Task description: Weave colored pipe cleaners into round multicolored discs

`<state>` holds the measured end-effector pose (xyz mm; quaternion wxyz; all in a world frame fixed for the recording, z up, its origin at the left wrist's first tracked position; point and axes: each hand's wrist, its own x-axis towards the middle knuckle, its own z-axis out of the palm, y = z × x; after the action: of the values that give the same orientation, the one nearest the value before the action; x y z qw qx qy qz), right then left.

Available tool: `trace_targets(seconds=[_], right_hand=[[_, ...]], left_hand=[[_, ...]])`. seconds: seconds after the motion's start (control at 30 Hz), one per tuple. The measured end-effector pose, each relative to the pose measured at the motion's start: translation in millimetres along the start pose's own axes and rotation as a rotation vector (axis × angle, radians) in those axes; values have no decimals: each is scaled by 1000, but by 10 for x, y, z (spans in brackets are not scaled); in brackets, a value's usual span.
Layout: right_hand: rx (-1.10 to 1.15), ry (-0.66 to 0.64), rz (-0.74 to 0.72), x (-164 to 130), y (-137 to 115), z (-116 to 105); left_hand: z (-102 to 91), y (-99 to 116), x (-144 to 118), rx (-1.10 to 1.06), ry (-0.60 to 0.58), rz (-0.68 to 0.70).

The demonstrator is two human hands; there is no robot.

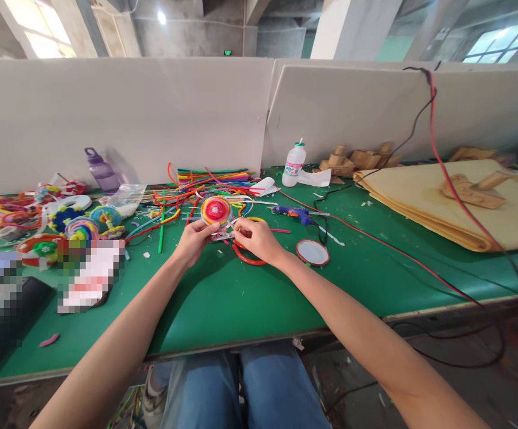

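My left hand (196, 239) is closed on the lower edge of a round spiral disc (216, 211) in red, orange and yellow, which looks like coiled pipe cleaners. At the disc's right side, the fingers of my right hand (255, 237) are pinched together; what lies between them is too small to make out. Beneath my right hand, an orange-red loop (250, 260) rests on the green table, partly hidden; it looks like a scissors handle. A blue glue gun (298, 213) lies right of the hands, and a white round lid (313, 252) with a red rim sits nearer.
Colourful pipe cleaners (214, 177) lie behind the hands. Several finished coiled pieces (82, 231) are at left, near a purple bottle (102, 171). A white bottle (293, 164) stands at the back. Yellowish sheets (419, 205) cover the right side, and a red cable (384, 239) crosses the table.
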<state>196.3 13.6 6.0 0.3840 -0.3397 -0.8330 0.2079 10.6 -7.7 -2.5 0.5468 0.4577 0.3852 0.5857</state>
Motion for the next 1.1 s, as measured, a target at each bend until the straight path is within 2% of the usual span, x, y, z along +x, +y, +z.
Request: trace_targets(seconds=[1.1], right_hand=[[-15,9,-13,-3,-12,-3]], left_hand=[[-17,-23,17,-1,3,9]])
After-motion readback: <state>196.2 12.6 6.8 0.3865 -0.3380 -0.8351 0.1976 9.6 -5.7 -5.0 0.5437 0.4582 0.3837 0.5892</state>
